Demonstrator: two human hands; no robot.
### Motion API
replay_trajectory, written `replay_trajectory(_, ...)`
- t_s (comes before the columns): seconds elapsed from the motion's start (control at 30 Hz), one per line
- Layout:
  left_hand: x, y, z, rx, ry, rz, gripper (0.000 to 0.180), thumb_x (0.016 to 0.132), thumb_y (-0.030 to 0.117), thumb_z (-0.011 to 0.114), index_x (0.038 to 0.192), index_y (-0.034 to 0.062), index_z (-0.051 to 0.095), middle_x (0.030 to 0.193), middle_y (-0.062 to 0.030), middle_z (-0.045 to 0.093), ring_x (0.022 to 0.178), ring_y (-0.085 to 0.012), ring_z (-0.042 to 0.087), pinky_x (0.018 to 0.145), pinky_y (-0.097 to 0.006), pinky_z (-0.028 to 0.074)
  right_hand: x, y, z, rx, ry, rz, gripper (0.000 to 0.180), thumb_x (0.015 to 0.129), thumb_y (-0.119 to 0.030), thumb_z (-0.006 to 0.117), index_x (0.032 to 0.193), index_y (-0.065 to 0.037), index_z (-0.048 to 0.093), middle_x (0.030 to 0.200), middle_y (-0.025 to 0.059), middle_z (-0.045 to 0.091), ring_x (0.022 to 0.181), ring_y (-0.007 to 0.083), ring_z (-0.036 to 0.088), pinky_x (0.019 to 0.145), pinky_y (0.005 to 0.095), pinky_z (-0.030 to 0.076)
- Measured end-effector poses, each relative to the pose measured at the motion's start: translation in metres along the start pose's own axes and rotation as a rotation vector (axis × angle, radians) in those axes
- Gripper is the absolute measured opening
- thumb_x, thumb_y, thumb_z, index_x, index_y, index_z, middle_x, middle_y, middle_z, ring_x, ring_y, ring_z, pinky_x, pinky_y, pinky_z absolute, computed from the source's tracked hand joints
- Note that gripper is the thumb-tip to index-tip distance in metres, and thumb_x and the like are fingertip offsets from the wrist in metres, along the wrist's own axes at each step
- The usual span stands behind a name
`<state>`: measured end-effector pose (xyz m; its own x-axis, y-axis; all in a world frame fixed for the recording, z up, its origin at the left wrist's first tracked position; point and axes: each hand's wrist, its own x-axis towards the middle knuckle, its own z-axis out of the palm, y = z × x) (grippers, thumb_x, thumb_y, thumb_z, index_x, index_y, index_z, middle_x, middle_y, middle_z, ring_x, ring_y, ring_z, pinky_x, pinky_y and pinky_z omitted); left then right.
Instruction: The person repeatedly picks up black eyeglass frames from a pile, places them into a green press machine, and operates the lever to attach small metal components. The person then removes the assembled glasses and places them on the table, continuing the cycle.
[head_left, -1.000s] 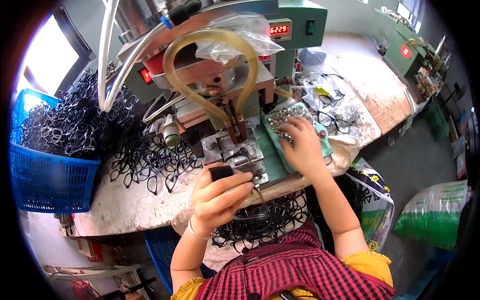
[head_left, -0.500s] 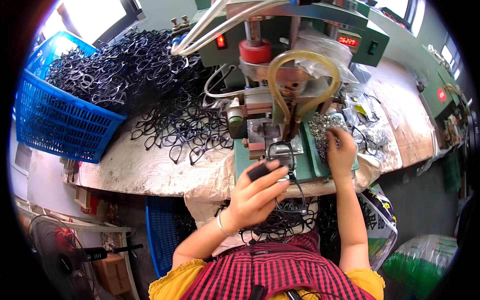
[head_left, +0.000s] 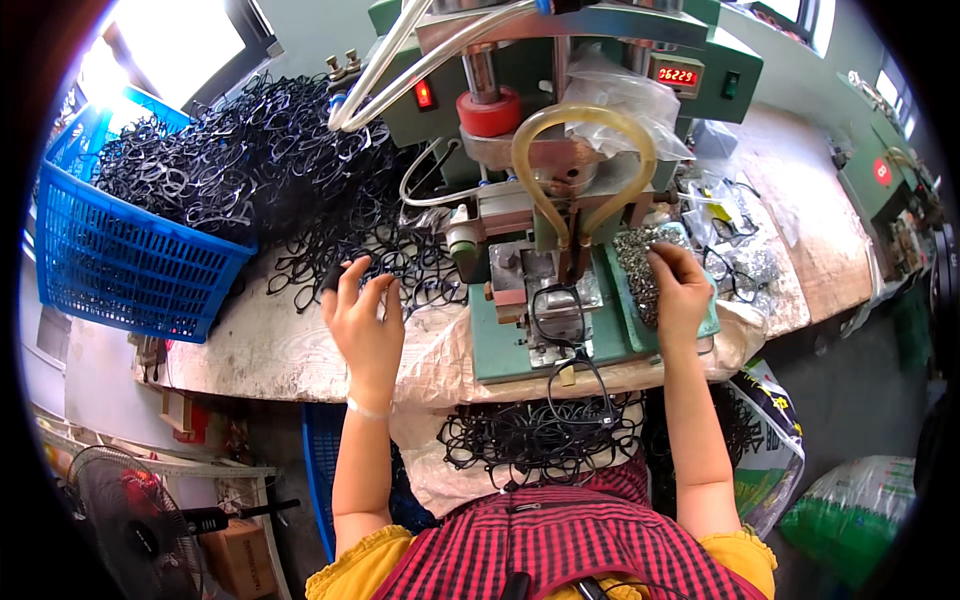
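Note:
My left hand point(head_left: 366, 318), a black sleeve on one finger, is at the near edge of a heap of black eyeglass frames point(head_left: 320, 255); its fingers are apart and nothing shows in them. My right hand point(head_left: 683, 298) is above a green tray point(head_left: 641, 330) of tiny metal parts point(head_left: 634, 265). Thumb and fingertips there are pinched together; anything between them is too small to make out. Between the hands, one black eyeglass frame point(head_left: 583, 362) rests by itself on the metal fixture of a green press point(head_left: 489, 352), its near lens hanging past the base.
A blue basket point(head_left: 130, 255) overflowing with frames tilts at the left. More frames point(head_left: 540, 445) lie on my lap below the table edge. A yellowish hose point(head_left: 585, 112) loops in front of the press. Bags and loose frames point(head_left: 735, 275) lie right of the tray. A fan point(head_left: 130, 520) stands lower left.
My left hand has let go of the eyeglass frame at the press and moved left to the heap. My right hand stays pinched over the tray. The view has shifted slightly.

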<state>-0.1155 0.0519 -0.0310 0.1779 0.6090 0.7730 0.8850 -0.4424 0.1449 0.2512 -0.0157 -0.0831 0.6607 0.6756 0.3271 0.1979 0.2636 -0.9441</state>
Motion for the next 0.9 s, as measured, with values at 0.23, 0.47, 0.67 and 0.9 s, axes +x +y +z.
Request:
replay_trajectory(0.23, -0.061, -0.047, 0.105, 0.046, -0.153, -0.153, 0.015, 0.083, 0.017, 0.075, 0.086, 0.0034, 0.07, 0.133, -0.0209, 0.061, 0.109, -0.0423, 0.056, 0.099, -0.047, 0.042, -0.024, -0.003, -0.042, -0.432, 0.137, -0.276, 0.01, 0.084, 0.0, 0.074, 0.093, -0.002, 0.076, 0.092, 0.0108, 0.074, 0.09, 0.0237, 0.069, 0.083, 0.0329, 0.051)
replay_trajectory(0.47, -0.068, -0.052, 0.06, -0.337, 0.08, -0.47, 0.014, 0.1, 0.014, 0.063, 0.1, 0.0009, 0.061, 0.084, -0.0076, 0.064, 0.074, -0.018, 0.058, 0.064, -0.029, 0.045, -0.053, -0.029, -0.066, -0.364, 0.083, -0.144, 0.011, 0.082, 0.001, 0.075, 0.093, -0.001, 0.075, 0.092, 0.0086, 0.074, 0.086, 0.0208, 0.069, 0.08, 0.0319, 0.052)
replay_trajectory(0.67, -0.038, -0.021, 0.066, -1.018, 0.074, -0.708, 0.015, 0.102, 0.01, 0.06, 0.094, 0.008, 0.048, 0.076, 0.0039, 0.047, 0.063, -0.0036, 0.043, 0.054, -0.021, 0.039, -0.028, -0.075, 0.015, -0.055, -0.262, -0.229, 0.012, 0.083, 0.002, 0.071, 0.095, 0.0, 0.071, 0.09, 0.0075, 0.072, 0.087, 0.0174, 0.069, 0.081, 0.03, 0.052)
replay_trajectory(0.9, -0.062, 0.013, 0.053, -1.165, -0.006, -0.722, 0.012, 0.104, 0.011, 0.058, 0.11, 0.0016, 0.062, 0.092, -0.0041, 0.063, 0.079, -0.0102, 0.058, 0.074, -0.025, 0.05, -0.043, -0.068, 0.049, 0.221, -0.214, -0.085, 0.026, 0.084, 0.003, 0.071, 0.109, 0.002, 0.062, 0.097, 0.0061, 0.07, 0.092, 0.0142, 0.069, 0.085, 0.028, 0.053)
